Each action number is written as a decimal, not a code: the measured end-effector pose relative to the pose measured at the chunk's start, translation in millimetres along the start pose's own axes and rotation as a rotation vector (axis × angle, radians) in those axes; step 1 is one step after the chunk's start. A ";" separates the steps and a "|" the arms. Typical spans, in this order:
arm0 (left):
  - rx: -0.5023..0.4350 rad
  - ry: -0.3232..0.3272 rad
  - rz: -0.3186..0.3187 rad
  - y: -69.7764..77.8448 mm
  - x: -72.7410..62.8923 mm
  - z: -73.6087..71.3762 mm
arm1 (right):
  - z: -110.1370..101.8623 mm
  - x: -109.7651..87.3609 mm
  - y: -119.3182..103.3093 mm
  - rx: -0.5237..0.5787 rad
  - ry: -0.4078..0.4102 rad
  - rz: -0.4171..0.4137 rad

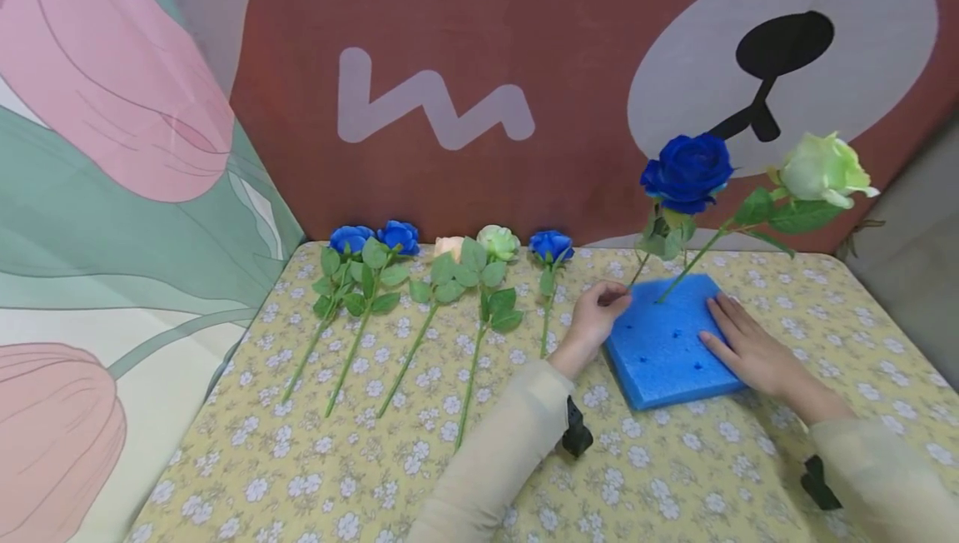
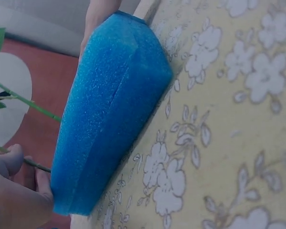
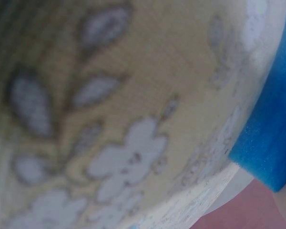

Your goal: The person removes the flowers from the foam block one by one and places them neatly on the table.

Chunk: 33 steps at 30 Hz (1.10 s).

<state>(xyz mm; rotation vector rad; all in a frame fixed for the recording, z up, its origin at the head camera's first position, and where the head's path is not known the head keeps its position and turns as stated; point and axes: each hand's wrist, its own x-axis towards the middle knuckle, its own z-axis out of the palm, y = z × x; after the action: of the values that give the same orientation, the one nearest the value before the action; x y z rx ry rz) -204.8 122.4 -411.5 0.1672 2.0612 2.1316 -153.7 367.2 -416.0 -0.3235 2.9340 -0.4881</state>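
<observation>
A blue foam block (image 1: 667,351) with several small holes in its top lies on the table's right half. My left hand (image 1: 597,318) pinches the stem of a blue rose (image 1: 688,172) low down, at the block's back left corner. In the left wrist view the stem's lower end meets the foam (image 2: 100,109) just past the fingers (image 2: 12,160); how deep it goes is hidden. A pale green-white rose (image 1: 824,170) stands in the block, leaning right. My right hand (image 1: 752,351) rests on the block's right side with fingers extended.
Left of the block lie blue roses (image 1: 550,246), a peach rose (image 1: 449,248) and a green-white rose (image 1: 498,241) in a row, stems toward me. The flowered tablecloth (image 1: 360,476) covers the table. A printed wall cloth (image 1: 449,185) rises behind its far edge.
</observation>
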 end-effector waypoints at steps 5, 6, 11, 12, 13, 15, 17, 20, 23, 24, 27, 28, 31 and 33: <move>-0.098 0.050 -0.020 -2.9 2.7 -1.1 | 0.4 -0.9 0.5 -0.002 0.012 -0.010; -0.110 0.061 -0.030 -2.7 3.0 -0.9 | 0.5 -1.0 0.7 -0.004 0.014 -0.012; -0.087 0.126 -0.035 -1.8 2.9 0.0 | 0.9 -0.9 1.6 -0.012 0.021 -0.016; -0.084 0.135 -0.034 -1.6 2.7 0.0 | 1.0 -0.9 1.7 -0.011 0.022 -0.016; -0.081 0.142 -0.031 -1.6 2.4 0.0 | 1.1 -0.9 1.7 -0.009 0.022 -0.016; -0.082 0.149 -0.023 -1.9 1.8 -0.3 | 1.3 -1.0 1.5 -0.007 0.022 -0.015; -0.096 0.154 -0.017 -2.1 0.9 -1.0 | 1.7 -1.1 1.2 -0.008 0.023 -0.014; -0.106 0.157 0.001 -3.1 0.4 -1.8 | 1.9 -0.8 0.6 -0.017 0.025 -0.012; -0.144 0.155 0.005 -3.9 0.3 -2.1 | 1.7 -0.7 0.3 -0.022 0.024 -0.010; -0.149 0.151 0.007 -4.2 0.4 -2.1 | 1.6 -0.8 0.2 -0.022 0.024 -0.010; -0.176 0.150 0.016 -5.3 0.4 -1.7 | 1.3 -0.9 0.3 -0.020 0.025 -0.009; -0.182 0.154 0.026 -5.8 0.1 -1.5 | 1.2 -0.9 0.3 -0.021 0.025 -0.008; -0.197 0.171 0.058 -7.5 -1.4 -0.8 | 1.2 -0.8 0.4 -0.020 0.025 -0.009; -0.191 0.185 0.084 -8.1 -3.6 -0.2 | 1.5 -0.8 0.3 -0.016 0.022 -0.010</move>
<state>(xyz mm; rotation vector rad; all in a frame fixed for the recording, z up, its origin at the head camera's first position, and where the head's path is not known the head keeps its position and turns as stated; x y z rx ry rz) -201.0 121.7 -419.5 0.0327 1.9596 2.4642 -152.7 367.2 -417.4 -0.3370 2.9605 -0.4721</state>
